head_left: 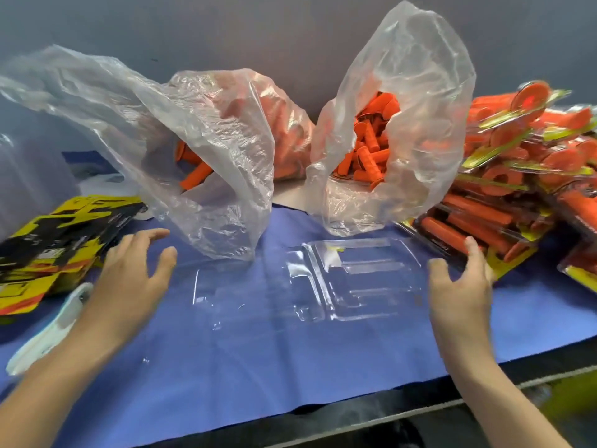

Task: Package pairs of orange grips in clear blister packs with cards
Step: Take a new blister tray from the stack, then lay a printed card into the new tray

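Observation:
An opened clear blister pack (323,282) lies flat on the blue cloth (258,357), holding nothing. My left hand (135,270) hovers left of it with fingers spread, near the stack of yellow-and-black cards (55,250). To the right of the blister, my right hand (462,279) hangs with relaxed fingers, its fingertips close to the pile of finished packs (517,189). Loose orange grips (368,150) fill the right plastic bag (420,101); more orange grips (193,176) show in the left plastic bag (181,140).
A pale blue-white object (48,331) lies under my left forearm. More clear plastic sits at the far left (26,176). The table's dark front edge (420,412) runs below the cloth. A grey wall stands behind the bags.

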